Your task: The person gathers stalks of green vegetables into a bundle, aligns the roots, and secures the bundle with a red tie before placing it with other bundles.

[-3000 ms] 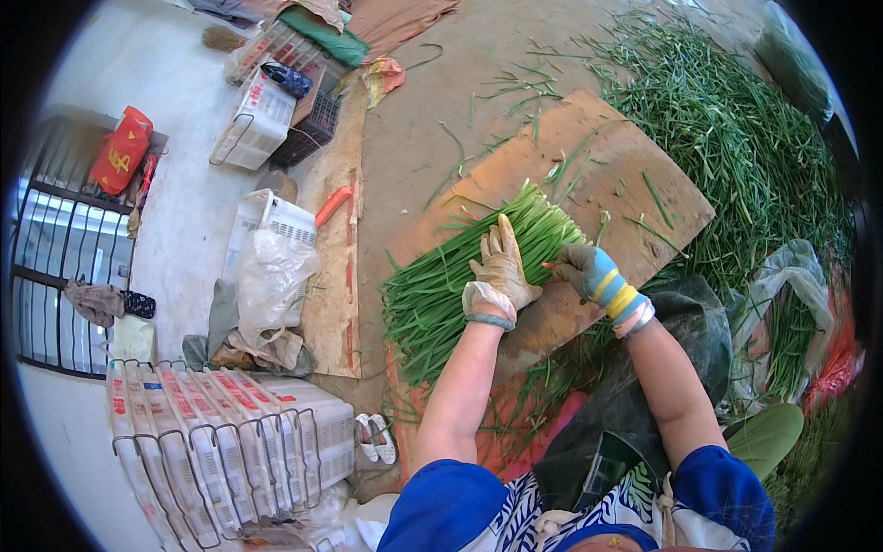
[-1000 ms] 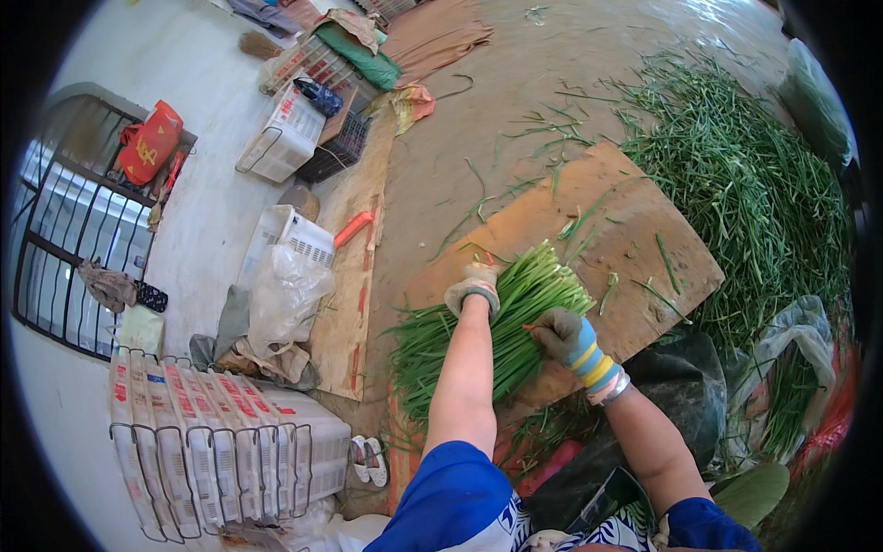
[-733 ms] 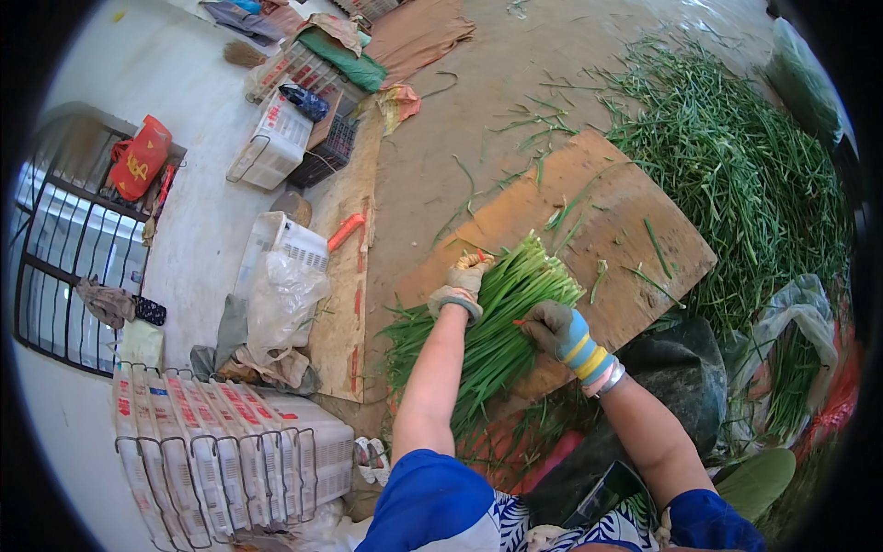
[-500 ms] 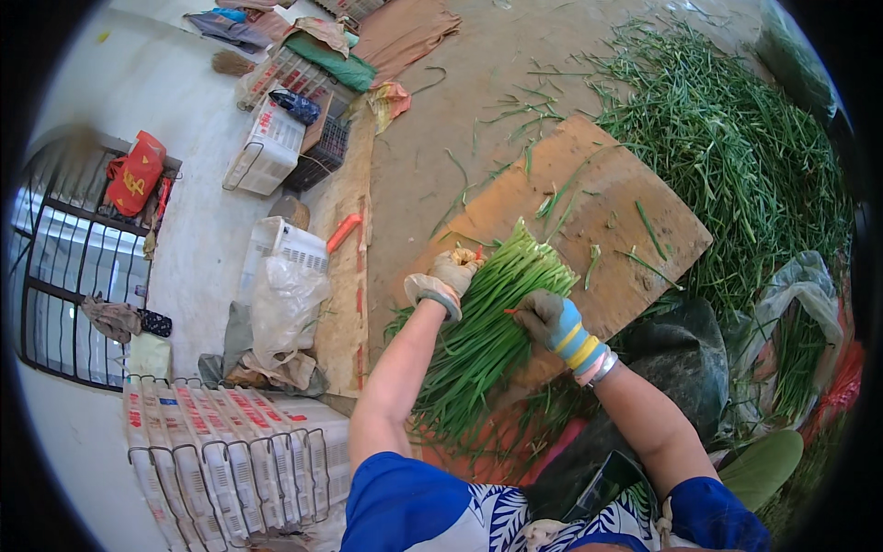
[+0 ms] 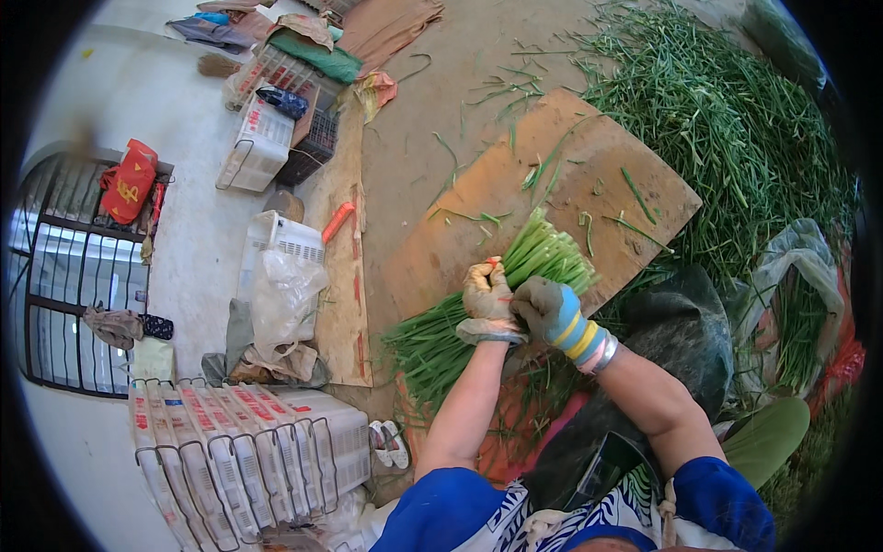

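Note:
A thick bundle of green garlic chives (image 5: 432,342) lies slantwise on the near part of the board, its pale cut ends pointing away. My left hand (image 5: 488,299), in a pale work glove, is closed against the bundle, with a bit of red tie (image 5: 494,261) at its fingers. My right hand (image 5: 556,317), in a grey, blue and yellow glove, is closed right beside it. The two hands meet over the stalks just below the cut ends. What the right fingers pinch is hidden now; the tie showed there just before.
The wooden board (image 5: 635,175) carries a few loose stalks. A big heap of chives (image 5: 717,120) lies at the far right, a dark plastic sheet (image 5: 685,340) at the near right. Stacked white crates (image 5: 248,451) stand at the near left, a red-handled object (image 5: 338,223) farther off.
My hands were apart on either side of the bundle, red tie ends at the fingers. Now they have come together over it. The bundle is gathered narrower and lies more crosswise.

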`<state>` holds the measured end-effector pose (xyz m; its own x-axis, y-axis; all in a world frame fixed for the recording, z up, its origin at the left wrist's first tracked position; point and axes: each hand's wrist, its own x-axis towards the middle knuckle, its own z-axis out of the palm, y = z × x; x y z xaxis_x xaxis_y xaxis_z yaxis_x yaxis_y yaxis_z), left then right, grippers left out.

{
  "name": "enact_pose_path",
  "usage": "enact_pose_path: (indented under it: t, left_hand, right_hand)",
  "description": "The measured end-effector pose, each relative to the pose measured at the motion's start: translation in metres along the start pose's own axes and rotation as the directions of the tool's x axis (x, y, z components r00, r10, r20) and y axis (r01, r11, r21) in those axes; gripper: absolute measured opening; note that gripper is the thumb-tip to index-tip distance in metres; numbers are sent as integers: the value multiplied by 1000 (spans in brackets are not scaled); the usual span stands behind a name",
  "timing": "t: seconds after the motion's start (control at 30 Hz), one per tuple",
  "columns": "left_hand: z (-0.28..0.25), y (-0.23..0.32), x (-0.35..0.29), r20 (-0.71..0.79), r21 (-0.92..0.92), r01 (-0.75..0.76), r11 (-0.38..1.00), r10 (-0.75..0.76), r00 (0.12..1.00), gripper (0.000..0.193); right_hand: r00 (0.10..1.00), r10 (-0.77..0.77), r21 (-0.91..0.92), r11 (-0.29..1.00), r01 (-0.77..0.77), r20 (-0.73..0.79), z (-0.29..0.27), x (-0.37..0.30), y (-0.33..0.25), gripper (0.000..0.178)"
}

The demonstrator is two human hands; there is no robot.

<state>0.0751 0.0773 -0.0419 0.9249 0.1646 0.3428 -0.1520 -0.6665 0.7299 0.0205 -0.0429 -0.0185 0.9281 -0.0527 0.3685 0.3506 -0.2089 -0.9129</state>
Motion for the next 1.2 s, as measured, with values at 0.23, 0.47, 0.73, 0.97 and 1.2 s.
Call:
enact_pose_path:
  t: [0.23, 0.47, 0.73, 0.97, 1.2]
  left_hand:
    - [13, -1, -4, 224, -507, 402, 762, -334, 916, 7]
    - [8, -27, 17, 376, -469, 498, 730, -345, 860, 15]
    - [13, -38, 18, 428, -547, 494, 676, -282, 859, 18]
    - [7, -23, 7, 398, -526, 363, 769, -155, 904, 17]
    - [-10, -35, 7, 338, -531, 132, 837, 67, 939, 22]
  right_hand:
    - [981, 189, 32, 982, -187, -51, -3, 10, 8, 9]
    - [952, 303, -479, 841, -252, 30, 13, 41, 17, 17]
    - [906, 423, -520, 777, -355, 13, 14, 52, 10, 12]
    - [944, 330, -479, 823, -304, -32, 18, 41, 17, 15]
    - [964, 265, -461, 854, -242, -13, 26, 40, 8, 16]
